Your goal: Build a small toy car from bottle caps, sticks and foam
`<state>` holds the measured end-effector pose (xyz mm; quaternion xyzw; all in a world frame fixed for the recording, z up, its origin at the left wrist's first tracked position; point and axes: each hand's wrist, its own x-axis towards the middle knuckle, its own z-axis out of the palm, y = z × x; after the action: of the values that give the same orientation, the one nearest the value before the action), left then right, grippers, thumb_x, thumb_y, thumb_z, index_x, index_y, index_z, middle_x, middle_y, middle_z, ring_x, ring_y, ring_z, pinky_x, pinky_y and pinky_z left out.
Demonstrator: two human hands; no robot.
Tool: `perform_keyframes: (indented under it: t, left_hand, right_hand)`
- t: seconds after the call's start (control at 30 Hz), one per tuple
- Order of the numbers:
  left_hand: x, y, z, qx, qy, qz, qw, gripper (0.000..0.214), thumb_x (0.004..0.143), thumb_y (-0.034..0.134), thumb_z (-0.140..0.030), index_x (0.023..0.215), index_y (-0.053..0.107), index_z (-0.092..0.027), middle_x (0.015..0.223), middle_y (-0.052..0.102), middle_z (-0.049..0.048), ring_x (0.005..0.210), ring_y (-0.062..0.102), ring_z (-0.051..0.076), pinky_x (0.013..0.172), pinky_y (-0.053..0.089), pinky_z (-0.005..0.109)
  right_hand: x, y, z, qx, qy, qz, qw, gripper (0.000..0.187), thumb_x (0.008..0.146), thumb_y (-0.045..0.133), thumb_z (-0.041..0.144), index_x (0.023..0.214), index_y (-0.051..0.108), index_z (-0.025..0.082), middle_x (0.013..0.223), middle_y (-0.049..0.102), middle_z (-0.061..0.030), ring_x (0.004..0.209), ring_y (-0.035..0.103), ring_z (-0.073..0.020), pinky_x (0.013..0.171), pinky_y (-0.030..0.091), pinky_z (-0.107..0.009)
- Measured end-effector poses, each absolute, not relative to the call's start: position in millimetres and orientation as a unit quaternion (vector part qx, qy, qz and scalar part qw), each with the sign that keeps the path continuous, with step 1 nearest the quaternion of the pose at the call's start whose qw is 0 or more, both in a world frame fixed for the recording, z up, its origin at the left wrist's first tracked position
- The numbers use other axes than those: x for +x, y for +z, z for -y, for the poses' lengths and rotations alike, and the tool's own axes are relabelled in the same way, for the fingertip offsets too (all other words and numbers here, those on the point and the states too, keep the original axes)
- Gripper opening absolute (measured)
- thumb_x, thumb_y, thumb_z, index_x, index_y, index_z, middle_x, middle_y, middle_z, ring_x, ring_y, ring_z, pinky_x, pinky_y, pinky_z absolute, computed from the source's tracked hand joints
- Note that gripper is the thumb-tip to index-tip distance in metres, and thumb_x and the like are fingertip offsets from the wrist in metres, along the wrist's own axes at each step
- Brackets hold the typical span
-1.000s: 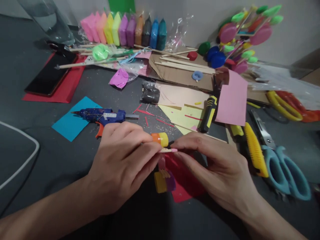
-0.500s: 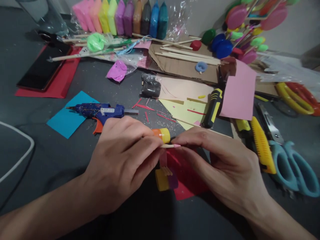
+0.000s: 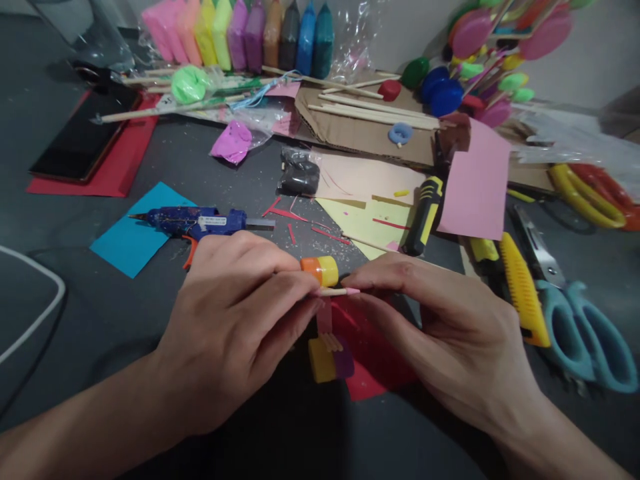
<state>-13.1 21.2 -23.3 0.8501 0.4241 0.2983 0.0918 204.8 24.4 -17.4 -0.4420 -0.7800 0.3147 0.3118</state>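
Between my two hands lies a short, thin wooden stick (image 3: 334,292) with a pink tip at its right end. My left hand (image 3: 235,327) pinches the stick's left end between thumb and forefinger. The thumb and forefinger of my right hand (image 3: 450,327) are closed at the pink tip. Just behind the stick, an orange and yellow cylinder (image 3: 327,271) shows. Below it are a yellow and purple piece (image 3: 323,360), several small stick ends (image 3: 333,342) and a pink strip (image 3: 325,317). Red paper (image 3: 380,373) lies under my right hand.
A blue glue gun (image 3: 195,220) rests on blue paper (image 3: 125,247) at left. A black-yellow cutter (image 3: 423,217), a yellow cutter (image 3: 524,290) and scissors (image 3: 590,333) lie at right. Cardboard with wooden sticks (image 3: 375,110) and coloured clay packs (image 3: 240,37) stand behind. A phone (image 3: 85,133) is at far left.
My left hand has shifted slightly left, so more of the stick and the orange cylinder shows. My right hand stays at the pink tip.
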Motion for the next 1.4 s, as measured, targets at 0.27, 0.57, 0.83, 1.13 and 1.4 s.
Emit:
perform_keyframes:
  t: [0.27,0.57,0.83,1.13,1.4]
  left_hand:
    - [-14,-24,-22,0.851,0.297,-0.425,0.083,0.004,0.096,0.064,-0.019,0.095,0.068,-0.02,0.09,0.074,0.0037,0.085,0.064,0.022,0.08,0.046,0.042]
    - [-14,-24,-20,0.85,0.293,-0.427,0.092,0.005,0.096,0.064,-0.02,0.092,0.067,-0.021,0.087,0.074,0.0029,0.084,0.063,0.022,0.08,0.047,0.043]
    - [-13,-24,-21,0.851,0.294,-0.426,0.085,0.008,0.095,0.064,-0.017,0.089,0.067,-0.021,0.087,0.073,0.0031,0.083,0.064,0.022,0.078,0.046,0.042]
    - [-19,-14,-11,0.861,0.315,-0.394,0.063,0.01,0.093,0.067,-0.018,0.103,0.068,-0.019,0.095,0.073,0.005,0.092,0.063,0.022,0.085,0.043,0.042]
    - [-16,-2,-4,0.813,0.344,-0.381,0.273,0.01,0.097,0.06,-0.014,0.094,0.068,-0.019,0.088,0.074,0.001,0.082,0.062,0.015,0.078,0.045,0.034]
  right_hand:
    - [204,-16,-25,-0.438,0.318,0.781,0.312,0.008,0.095,0.066,0.015,0.096,0.068,0.022,0.085,0.073,0.0035,0.076,0.066,-0.0107,0.07,0.05,-0.024]
    - [203,-18,-25,-0.434,0.309,0.788,0.308,0.008,0.095,0.066,0.014,0.097,0.067,0.022,0.087,0.073,0.0029,0.077,0.067,-0.0108,0.071,0.05,-0.024]
    - [203,-16,-24,-0.444,0.297,0.79,0.301,0.008,0.095,0.066,0.016,0.097,0.066,0.025,0.087,0.074,0.0038,0.076,0.069,-0.0117,0.07,0.051,-0.025]
    - [206,-7,-20,-0.392,0.291,0.797,0.355,0.023,0.091,0.063,0.005,0.103,0.067,0.024,0.088,0.075,0.0025,0.082,0.072,-0.0119,0.077,0.057,-0.024]
    - [209,9,-13,-0.353,0.224,0.849,0.322,0.024,0.091,0.065,0.012,0.111,0.064,0.026,0.094,0.074,-0.0027,0.084,0.073,-0.0167,0.075,0.059,-0.025]
